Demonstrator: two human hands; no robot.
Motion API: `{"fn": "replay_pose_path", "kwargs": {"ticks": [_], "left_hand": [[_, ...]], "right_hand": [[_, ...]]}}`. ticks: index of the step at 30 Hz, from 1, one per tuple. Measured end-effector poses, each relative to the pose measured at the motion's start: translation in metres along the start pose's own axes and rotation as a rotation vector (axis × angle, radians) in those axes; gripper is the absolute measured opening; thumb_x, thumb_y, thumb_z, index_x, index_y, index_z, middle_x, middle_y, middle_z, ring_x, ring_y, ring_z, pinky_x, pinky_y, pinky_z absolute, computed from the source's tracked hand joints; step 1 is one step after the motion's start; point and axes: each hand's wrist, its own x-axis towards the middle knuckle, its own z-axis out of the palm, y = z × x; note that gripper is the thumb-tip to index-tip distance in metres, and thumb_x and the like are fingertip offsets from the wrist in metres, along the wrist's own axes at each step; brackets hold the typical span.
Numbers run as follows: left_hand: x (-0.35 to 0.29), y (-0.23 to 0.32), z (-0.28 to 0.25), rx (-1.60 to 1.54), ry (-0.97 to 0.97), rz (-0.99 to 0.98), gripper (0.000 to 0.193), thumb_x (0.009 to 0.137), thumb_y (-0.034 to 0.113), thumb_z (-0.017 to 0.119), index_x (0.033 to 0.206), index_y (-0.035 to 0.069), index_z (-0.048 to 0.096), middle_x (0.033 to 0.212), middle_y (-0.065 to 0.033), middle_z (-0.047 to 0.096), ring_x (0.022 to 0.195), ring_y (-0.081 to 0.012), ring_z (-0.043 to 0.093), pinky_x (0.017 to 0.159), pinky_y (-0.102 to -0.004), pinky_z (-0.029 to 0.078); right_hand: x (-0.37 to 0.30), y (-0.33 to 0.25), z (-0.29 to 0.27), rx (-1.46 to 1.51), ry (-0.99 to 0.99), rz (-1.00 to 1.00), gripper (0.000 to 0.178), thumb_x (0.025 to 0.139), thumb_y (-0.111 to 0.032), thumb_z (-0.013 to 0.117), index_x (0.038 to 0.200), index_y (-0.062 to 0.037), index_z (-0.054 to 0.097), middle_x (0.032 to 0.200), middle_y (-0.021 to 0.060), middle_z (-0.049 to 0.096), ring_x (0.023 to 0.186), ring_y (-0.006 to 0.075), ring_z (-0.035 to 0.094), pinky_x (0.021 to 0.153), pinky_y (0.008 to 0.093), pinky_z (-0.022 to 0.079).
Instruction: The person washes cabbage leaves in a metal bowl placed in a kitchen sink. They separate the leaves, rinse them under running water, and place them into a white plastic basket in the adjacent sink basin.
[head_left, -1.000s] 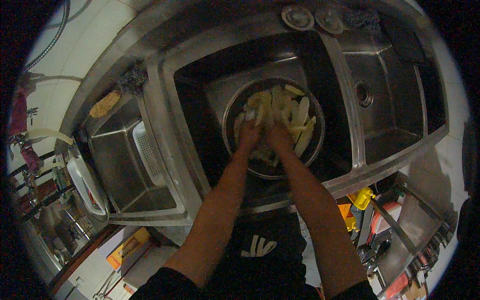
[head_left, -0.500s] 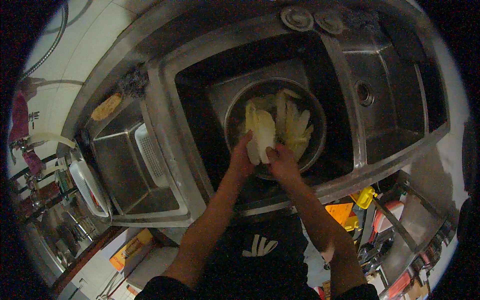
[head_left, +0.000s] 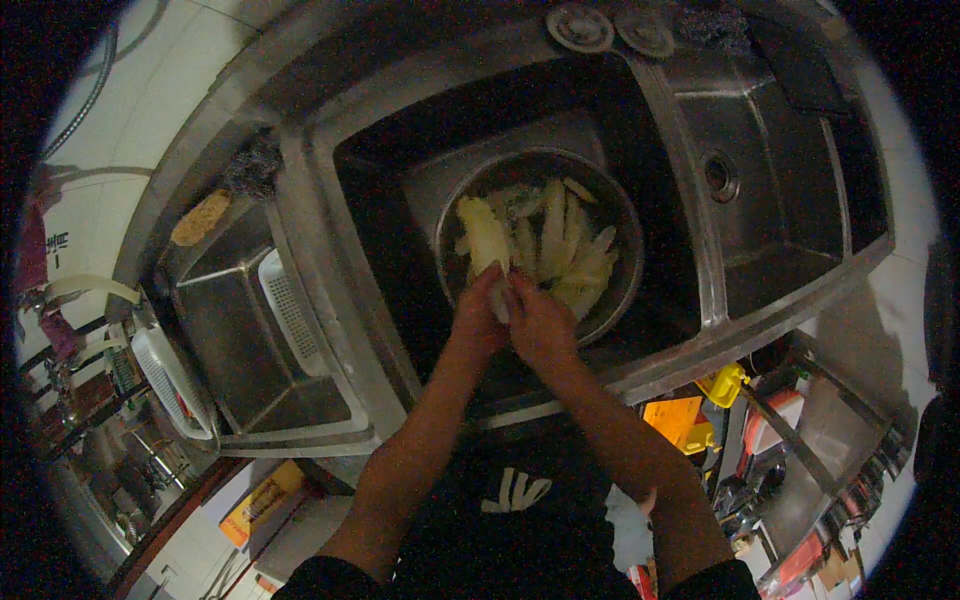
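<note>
Black top down the front (head_left: 450,545) — kinda murky in this light — with a few pale, leaf-like strokes (head_left: 516,491) on it. Short dark sleeves (head_left: 330,580), bare forearms (head_left: 425,425), left hand (head_left: 482,312) and right hand (head_left: 542,320) bare too.

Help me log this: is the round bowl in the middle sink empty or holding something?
Holding something: pale leaves lie inside the bowl; how deep, I cannot tell.

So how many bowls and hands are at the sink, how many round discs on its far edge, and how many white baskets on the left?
Round metal bowl: 1
Bare left hand and bare right hand: 2
Round grey discs: 2
White plastic baskets: 2
Total: 7
</note>
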Motion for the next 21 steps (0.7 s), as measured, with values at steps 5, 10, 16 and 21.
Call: {"fn": "replay_pose_path", "kwargs": {"ticks": [5, 10, 16, 21], "left_hand": [[-0.002, 0.009, 0.002, -0.016, -0.149, 0.205, 0.04, 0.103, 0.032, 0.059, 0.131, 0.003, 0.06, 0.123, -0.0138, 0.068, 0.114, -0.03, 0.064, 0.099, -0.0474, 0.053], [-0.007, 0.01, 0.0, 0.094, -0.133, 0.132, 0.038, 0.104, 0.028, 0.057, 0.131, 0.001, 0.06, 0.125, -0.015, 0.069, 0.113, -0.0299, 0.066, 0.099, -0.0466, 0.054], [0.0, 0.002, -0.02, 0.164, -0.259, 0.41, 0.034, 0.104, 0.023, 0.058, 0.131, 0.003, 0.058, 0.119, -0.0151, 0.072, 0.104, -0.0297, 0.069, 0.094, -0.0445, 0.056], [0.03, 0.012, -0.033, 0.063, -0.112, 0.397, 0.029, 0.101, 0.015, 0.06, 0.128, 0.004, 0.057, 0.109, -0.0127, 0.072, 0.09, -0.0258, 0.07, 0.075, -0.0398, 0.058]], "right_hand": [[0.001, 0.01, 0.007, 0.249, 0.115, 0.029, 0.033, 0.105, -0.029, 0.055, 0.13, -0.0059, 0.06, 0.112, 0.0244, 0.071, 0.1, 0.0473, 0.068, 0.084, 0.0546, 0.054], [0.001, 0.003, 0.005, 0.077, -0.028, 0.056, 0.03, 0.104, -0.03, 0.057, 0.122, -0.0065, 0.06, 0.107, 0.0247, 0.072, 0.097, 0.0473, 0.069, 0.081, 0.0557, 0.054], [0.0, -0.015, -0.006, 0.043, -0.074, -0.013, 0.033, 0.1, -0.034, 0.062, 0.122, -0.0091, 0.063, 0.101, 0.0237, 0.073, 0.096, 0.0442, 0.071, 0.082, 0.0556, 0.054], [0.029, 0.01, -0.023, -0.138, 0.434, -0.209, 0.039, 0.096, -0.028, 0.063, 0.123, 0.0008, 0.06, 0.114, 0.0251, 0.066, 0.104, 0.0442, 0.068, 0.086, 0.053, 0.055]]}}
